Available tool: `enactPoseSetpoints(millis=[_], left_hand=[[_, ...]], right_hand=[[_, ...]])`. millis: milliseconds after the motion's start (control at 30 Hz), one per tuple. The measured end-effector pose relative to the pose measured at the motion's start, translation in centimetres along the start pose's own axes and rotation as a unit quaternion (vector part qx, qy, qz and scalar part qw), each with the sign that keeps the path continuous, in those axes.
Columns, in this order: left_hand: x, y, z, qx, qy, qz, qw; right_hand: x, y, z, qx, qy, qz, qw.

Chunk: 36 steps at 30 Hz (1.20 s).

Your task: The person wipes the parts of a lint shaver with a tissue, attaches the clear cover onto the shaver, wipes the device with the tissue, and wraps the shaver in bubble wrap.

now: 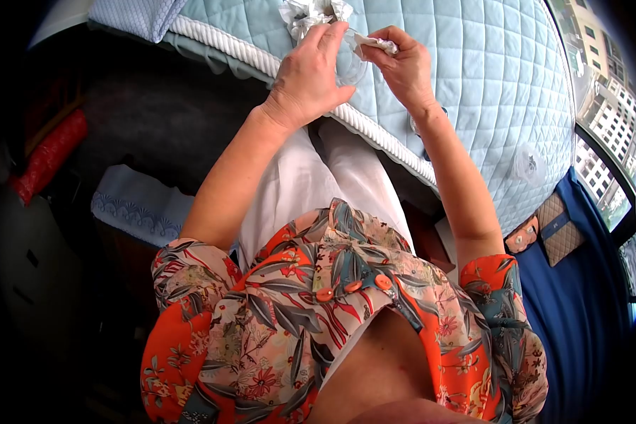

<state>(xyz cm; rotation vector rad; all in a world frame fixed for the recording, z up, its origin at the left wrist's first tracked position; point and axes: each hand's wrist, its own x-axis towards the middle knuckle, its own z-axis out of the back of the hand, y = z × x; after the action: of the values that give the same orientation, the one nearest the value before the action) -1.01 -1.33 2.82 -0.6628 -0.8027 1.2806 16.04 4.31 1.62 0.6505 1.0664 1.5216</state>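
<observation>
Paper's what your right hand (410,71) has: a folded white piece (383,45) pinched between thumb and fingertips. Your left hand (307,79) is spread, thumb well apart from the fingers, around a clear container (352,69), but I can't tell if it's actually clamped on it or just resting there. The container sits between your hands, near the edge of the quilted cover (473,85), with a crumpled white wad (305,15) just past your left fingertips. Honestly, I'd pinch that paper lightly so it doesn't tear, and let the left hand do the steadying, low on the container, since padded fabric probably lets it tip. Small, slow moves with the right fingers imo. Pose-wise, both forearms reach forward and angle in, right wrist bent inward, left palm down. Looks fine, but I'd loosen the shoulders.
</observation>
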Motion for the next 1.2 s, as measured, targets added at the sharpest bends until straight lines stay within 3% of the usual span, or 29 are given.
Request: enactPoseSetpoints(millis=[333, 433, 533, 633, 833, 933, 1200], left_hand=[[0.3, -0.5, -0.5, 0.017, -0.055, 0.014, 0.998], [0.2, -0.4, -0.8, 0.024, -0.069, 0.001, 0.997], [0.2, -0.4, -1.0, 0.024, -0.074, -0.005, 0.997], [0.2, -0.4, -1.1, 0.014, -0.069, -0.006, 0.997], [0.3, -0.4, -1.1, 0.014, -0.070, -0.003, 0.997], [0.3, -0.1, -1.1, 0.019, -0.070, -0.005, 0.997], [0.4, -0.3, -1.3, 0.005, -0.055, 0.001, 0.998]], right_hand=[[-0.2, 1.8, 0.6, -0.168, 0.012, -0.016, 0.986], [-0.2, 2.3, 0.7, -0.068, 0.030, -0.100, 0.992], [0.3, 1.7, 0.9, -0.038, 0.051, -0.123, 0.990], [0.7, 0.8, 0.5, 0.015, -0.008, -0.096, 0.995], [0.6, 0.7, 0.3, -0.005, -0.029, -0.068, 0.997], [0.7, 1.0, 0.8, -0.037, 0.033, -0.095, 0.994], [0.5, 1.4, 0.6, -0.049, -0.045, -0.047, 0.997]])
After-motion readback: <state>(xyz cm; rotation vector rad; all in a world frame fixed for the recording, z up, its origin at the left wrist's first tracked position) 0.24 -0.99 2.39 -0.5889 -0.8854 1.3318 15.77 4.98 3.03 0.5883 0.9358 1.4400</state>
